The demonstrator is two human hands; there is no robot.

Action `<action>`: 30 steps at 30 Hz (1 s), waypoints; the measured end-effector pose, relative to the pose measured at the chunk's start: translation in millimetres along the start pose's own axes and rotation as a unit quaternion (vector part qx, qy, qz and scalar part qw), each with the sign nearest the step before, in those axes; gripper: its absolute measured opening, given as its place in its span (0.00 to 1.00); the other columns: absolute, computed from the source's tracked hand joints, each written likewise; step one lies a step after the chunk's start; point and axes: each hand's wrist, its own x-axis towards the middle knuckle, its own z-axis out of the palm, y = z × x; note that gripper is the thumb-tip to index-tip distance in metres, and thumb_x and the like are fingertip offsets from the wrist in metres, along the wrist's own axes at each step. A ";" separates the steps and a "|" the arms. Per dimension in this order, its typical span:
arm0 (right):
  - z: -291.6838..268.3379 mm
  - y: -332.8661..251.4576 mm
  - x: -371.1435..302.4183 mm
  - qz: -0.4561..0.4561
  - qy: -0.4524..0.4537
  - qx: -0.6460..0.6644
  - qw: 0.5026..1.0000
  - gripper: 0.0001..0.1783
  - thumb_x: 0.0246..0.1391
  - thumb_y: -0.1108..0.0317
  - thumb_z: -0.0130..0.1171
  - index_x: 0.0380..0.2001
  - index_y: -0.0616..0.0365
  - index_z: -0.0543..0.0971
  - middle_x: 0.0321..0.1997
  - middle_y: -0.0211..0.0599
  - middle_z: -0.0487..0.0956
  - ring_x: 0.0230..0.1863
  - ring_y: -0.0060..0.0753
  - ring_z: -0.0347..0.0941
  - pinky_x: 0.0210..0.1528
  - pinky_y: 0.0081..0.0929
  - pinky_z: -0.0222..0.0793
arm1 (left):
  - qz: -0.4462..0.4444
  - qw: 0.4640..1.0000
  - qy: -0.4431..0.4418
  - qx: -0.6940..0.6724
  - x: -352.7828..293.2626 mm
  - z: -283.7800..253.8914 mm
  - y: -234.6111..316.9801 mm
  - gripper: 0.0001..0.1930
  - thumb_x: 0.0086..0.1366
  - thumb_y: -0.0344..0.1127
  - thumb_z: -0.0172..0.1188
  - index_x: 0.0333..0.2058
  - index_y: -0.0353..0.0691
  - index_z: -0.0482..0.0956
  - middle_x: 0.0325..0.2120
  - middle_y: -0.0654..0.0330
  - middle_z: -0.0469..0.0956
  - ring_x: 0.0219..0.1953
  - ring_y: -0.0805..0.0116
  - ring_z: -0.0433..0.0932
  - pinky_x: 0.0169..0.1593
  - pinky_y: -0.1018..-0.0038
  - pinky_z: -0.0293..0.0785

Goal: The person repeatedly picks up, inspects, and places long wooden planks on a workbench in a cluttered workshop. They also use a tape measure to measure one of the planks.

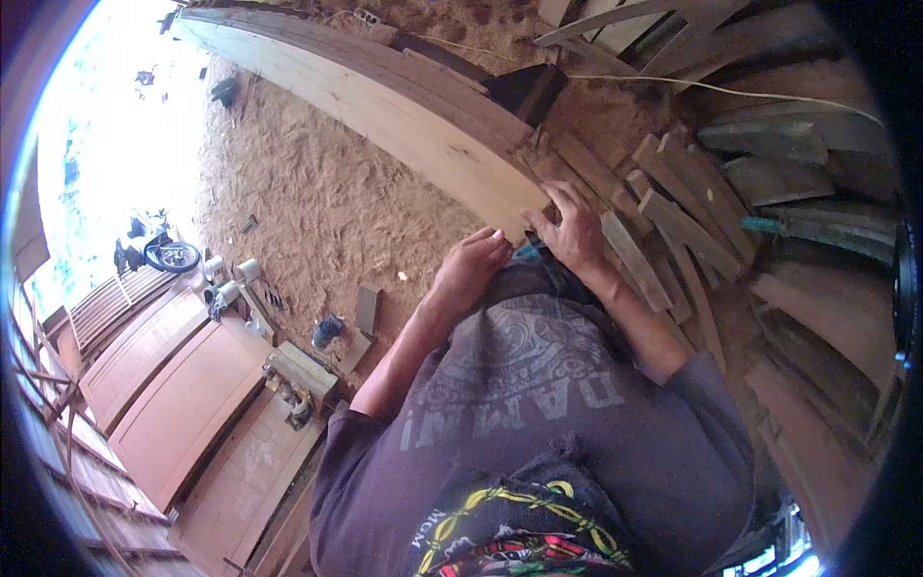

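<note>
A long pale wooden plank (423,159) stretches from the far upper left to its near end at my waist. My right hand (575,236) is closed on that near end, its thumb on the pale face and its fingers over the right edge. Just left of the plank's end, my left hand (469,269) is held in front of my waist with its fingers curled together. Whatever those fingers hold, if anything, is hidden. Darker boards (356,72) lie along the plank's right side.
Stacked offcuts and boards (687,216) crowd the right, with a pale cord (731,88) across them. Wood shavings (317,183) cover the floor at left. Large door-like panels (192,389), a power tool (293,409) and a motorcycle (163,252) stand further left.
</note>
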 end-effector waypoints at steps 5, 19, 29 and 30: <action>-2.0 -3.7 1.2 0.000 0.005 0.005 1.000 0.31 0.55 0.54 0.73 0.51 0.69 0.80 0.53 0.51 0.81 0.56 0.53 0.78 0.57 0.40 0.74 | -0.026 0.998 0.016 -0.060 -1.6 1.1 4.5 0.14 0.78 0.37 0.52 0.52 0.32 0.74 0.42 0.63 0.76 0.44 0.73 0.73 0.54 0.74 0.69; 2.8 2.7 -0.8 -0.034 -0.006 -0.030 0.999 0.30 0.58 0.54 0.70 0.55 0.66 0.76 0.56 0.54 0.79 0.57 0.58 0.76 0.59 0.44 0.72 | -0.066 0.994 0.017 0.090 -3.7 -24.4 18.0 0.23 0.74 0.44 0.59 0.58 0.31 0.77 0.51 0.60 0.81 0.53 0.70 0.78 0.57 0.73 0.70; -3.3 -49.8 94.5 -0.083 -0.062 -0.125 0.987 0.39 0.55 0.50 0.72 0.62 0.64 0.73 0.60 0.56 0.77 0.62 0.58 0.74 0.64 0.46 0.70 | 0.059 0.991 0.120 0.024 -28.7 -114.0 16.5 0.28 0.74 0.45 0.60 0.65 0.34 0.71 0.59 0.53 0.78 0.60 0.61 0.78 0.61 0.66 0.74; 10.8 -58.9 108.7 -0.092 -0.057 -0.136 0.985 0.39 0.55 0.50 0.72 0.62 0.64 0.73 0.61 0.56 0.77 0.62 0.58 0.74 0.64 0.46 0.69 | 0.061 0.989 0.133 -0.008 -31.3 -131.5 16.9 0.28 0.74 0.44 0.59 0.66 0.34 0.70 0.58 0.54 0.79 0.59 0.61 0.78 0.60 0.67 0.75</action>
